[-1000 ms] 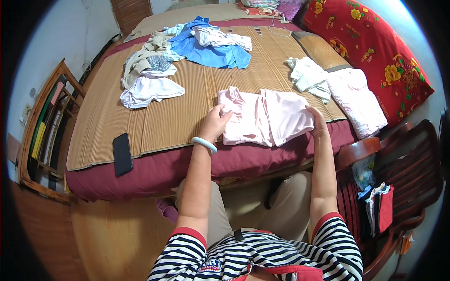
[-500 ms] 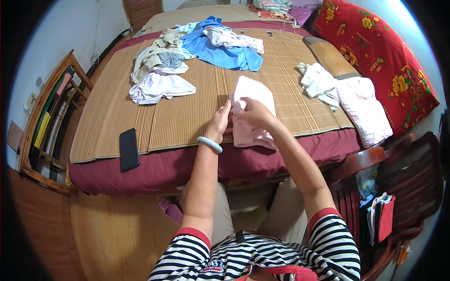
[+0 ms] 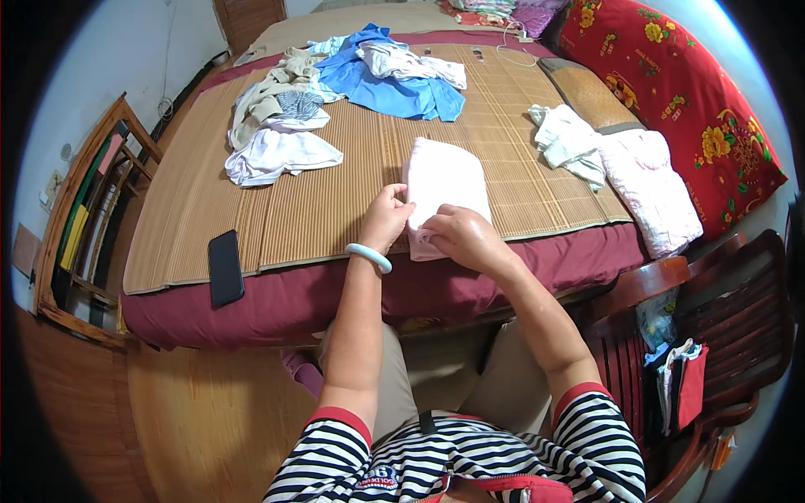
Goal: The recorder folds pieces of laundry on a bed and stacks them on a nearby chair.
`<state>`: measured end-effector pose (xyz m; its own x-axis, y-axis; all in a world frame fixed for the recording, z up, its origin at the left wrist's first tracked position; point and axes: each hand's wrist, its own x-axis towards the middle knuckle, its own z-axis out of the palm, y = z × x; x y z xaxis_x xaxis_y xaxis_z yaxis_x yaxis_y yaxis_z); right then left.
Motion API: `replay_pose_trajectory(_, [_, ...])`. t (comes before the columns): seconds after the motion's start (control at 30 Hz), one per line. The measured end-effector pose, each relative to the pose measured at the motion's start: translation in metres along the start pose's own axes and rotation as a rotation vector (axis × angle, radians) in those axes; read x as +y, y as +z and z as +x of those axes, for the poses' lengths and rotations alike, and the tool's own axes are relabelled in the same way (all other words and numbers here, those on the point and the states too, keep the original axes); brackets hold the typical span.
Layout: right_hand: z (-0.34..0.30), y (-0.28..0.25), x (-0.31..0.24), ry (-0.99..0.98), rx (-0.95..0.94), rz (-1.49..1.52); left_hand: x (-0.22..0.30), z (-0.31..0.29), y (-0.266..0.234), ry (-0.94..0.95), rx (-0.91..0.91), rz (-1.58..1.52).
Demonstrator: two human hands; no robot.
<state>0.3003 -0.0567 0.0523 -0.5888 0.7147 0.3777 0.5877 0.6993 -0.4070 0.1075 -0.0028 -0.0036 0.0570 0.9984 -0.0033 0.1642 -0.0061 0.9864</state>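
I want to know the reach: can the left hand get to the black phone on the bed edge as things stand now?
Probably yes. The black phone lies at the near edge of the mat, on the left hand's own side, with only bare bamboo mat between. That hand now rests on the folded pink cloth, so it must let go first.

We have a single view, from a camera worn on the head, looking steeply down and forward over our own forearms, which enter from the lower edge. Our landmark is the bamboo bed mat (image 3: 335, 193): it fills the upper middle of the picture, close enough that we reach its near edge. The wooden floor (image 3: 201, 419) lies below it, the red floral cushion (image 3: 671, 84) to its right. The fisheye lens bends straight edges near the rim.
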Motion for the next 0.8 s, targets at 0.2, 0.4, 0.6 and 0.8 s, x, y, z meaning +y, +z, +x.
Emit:
replay_pose_trajectory(0.2, [-0.002, -0.012, 0.005, 0.081, -0.142, 0.216, 0.016, -0.016, -0.004, -0.120, -0.053, 0.084])
replay_pose_trajectory(0.4, [0.038, 0.008, 0.066, 0.290, 0.343, 0.219, 0.038, -0.029, -0.006, -0.102, -0.169, 0.094])
replay_pose_trajectory(0.6, [0.107, 0.024, 0.105, 0.335, 0.498, -0.210, 0.021, -0.022, -0.009, 0.091, -0.236, 0.430])
replay_pose_trajectory(0.8, [0.131, 0.028, 0.109, 0.262, 0.263, -0.241, 0.049, -0.040, -0.025, -0.084, -0.352, 0.395])
